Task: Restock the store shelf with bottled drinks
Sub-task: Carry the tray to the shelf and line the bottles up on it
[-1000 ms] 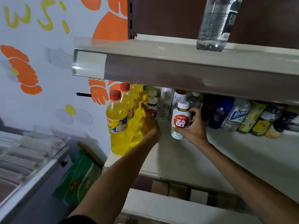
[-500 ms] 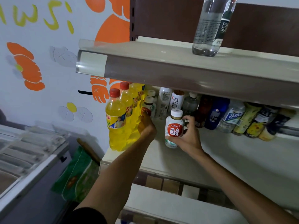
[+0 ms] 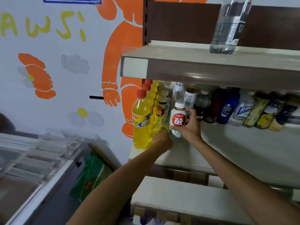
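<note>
Currently the white bottle point(image 3: 178, 120) is upright, cap up, long axis vertical, at the shelf point(image 3: 243, 146); the right hand point(image 3: 190, 127) grips it. The left hand point(image 3: 162, 138), just left, touches the yellow bottles point(image 3: 142, 120); its finger posture cannot be told.

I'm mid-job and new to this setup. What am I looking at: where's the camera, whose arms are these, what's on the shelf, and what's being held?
There is no machine here: these are a person's two bare arms. All the pictures come from one wide-angle camera worn on the head, looking forward and down. The right hand holds a small white bottle with a red label, upright, at the middle shelf. Whether its base touches the shelf I cannot tell. The left hand rests against a row of red-capped yellow bottles at the shelf's left end; its grip is unclear. A line of mixed bottles fills the back. On the upper shelf stands a clear water bottle.
</note>
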Tool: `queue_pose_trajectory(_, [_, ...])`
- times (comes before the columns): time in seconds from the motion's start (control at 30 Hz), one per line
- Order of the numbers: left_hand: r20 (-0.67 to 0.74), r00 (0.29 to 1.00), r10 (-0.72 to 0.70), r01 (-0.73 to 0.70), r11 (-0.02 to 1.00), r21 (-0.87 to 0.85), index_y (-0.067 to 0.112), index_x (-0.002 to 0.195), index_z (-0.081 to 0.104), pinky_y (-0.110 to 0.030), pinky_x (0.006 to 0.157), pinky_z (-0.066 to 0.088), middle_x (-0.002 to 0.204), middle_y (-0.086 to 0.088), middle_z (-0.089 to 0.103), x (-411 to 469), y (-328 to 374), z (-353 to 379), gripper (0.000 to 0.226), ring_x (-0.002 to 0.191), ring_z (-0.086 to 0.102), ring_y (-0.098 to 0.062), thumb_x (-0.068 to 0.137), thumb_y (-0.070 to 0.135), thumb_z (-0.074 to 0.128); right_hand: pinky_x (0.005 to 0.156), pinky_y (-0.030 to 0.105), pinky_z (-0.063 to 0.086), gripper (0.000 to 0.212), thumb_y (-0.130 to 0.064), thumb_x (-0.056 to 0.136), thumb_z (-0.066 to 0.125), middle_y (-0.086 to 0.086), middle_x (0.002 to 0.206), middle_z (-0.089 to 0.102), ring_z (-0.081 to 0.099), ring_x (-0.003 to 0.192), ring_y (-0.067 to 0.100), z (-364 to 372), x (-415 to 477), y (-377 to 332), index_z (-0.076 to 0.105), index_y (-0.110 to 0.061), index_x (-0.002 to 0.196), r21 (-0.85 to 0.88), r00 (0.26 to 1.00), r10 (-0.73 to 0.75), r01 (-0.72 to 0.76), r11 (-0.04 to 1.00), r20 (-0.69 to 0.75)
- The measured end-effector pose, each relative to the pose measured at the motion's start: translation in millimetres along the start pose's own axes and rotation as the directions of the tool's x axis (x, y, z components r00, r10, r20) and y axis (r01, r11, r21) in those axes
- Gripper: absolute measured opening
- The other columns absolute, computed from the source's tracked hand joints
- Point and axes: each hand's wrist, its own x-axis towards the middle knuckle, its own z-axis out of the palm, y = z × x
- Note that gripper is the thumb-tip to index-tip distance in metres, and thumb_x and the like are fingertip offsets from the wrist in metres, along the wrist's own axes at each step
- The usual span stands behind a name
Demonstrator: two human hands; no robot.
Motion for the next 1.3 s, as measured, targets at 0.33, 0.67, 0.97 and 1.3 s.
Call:
queue_pose_trajectory(0.33, [-0.041,0.968,0.248,-0.228,0.933,0.278,0.008,0.118,0.055,-0.036,0.082,0.043,0.119,-0.016,0.061,-31.7,-23.7,18.4,0.033,0.109,0.059,-0.032,0.102,0.03,0.037,0.086,0.044,0.053,0.081,-0.034,0.059,0.087,0.003,0.119,0.062,0.061,0.106,0.028,68.1,8.4,-12.2,0.038,-0.029,0.123,-0.061,0.998,0.064,-0.066,0.996,-0.024])
queue_pose_trajectory(0.67, [-0.167,0.949,0.268,-0.241,0.956,0.166,0.013,0.107,0.06,-0.03,0.067,0.032,0.106,-0.011,0.068,-29.2,-24.8,26.1,0.026,0.096,0.064,-0.029,0.1,0.027,0.039,0.098,0.047,0.047,0.099,-0.034,0.068,0.084,0.017,0.138,0.051,0.055,0.12,0.037,90.8,15.4,-4.4,0.025,-0.01,0.144,-0.196,0.999,0.048,-0.048,0.979,-0.005])
queue_pose_trajectory(0.97, [-0.178,0.945,0.274,-0.252,0.958,0.138,0.014,0.105,0.06,-0.029,0.065,0.035,0.099,-0.009,0.068,-28.5,-28.7,28.6,0.024,0.088,0.064,-0.026,0.1,0.029,0.041,0.098,0.047,0.047,0.096,-0.026,0.069,0.085,0.018,0.137,0.05,0.055,0.119,0.038,91.7,12.0,-6.5,0.026,-0.007,0.143,-0.245,0.999,0.03,-0.037,0.969,-0.032])
queue_pose_trajectory(1.3, [-0.175,0.951,0.255,-0.246,0.966,0.075,0.013,0.102,0.062,-0.028,0.064,0.035,0.097,-0.009,0.069,-33.0,-31.5,22.0,0.025,0.073,0.053,-0.021,0.1,0.03,0.043,0.094,0.046,0.048,0.092,-0.03,0.066,0.086,0.013,0.133,0.052,0.055,0.118,0.036,87.4,7.2,-14.5,0.03,-0.015,0.137,-0.263,0.996,0.087,-0.093,0.96,-0.034])
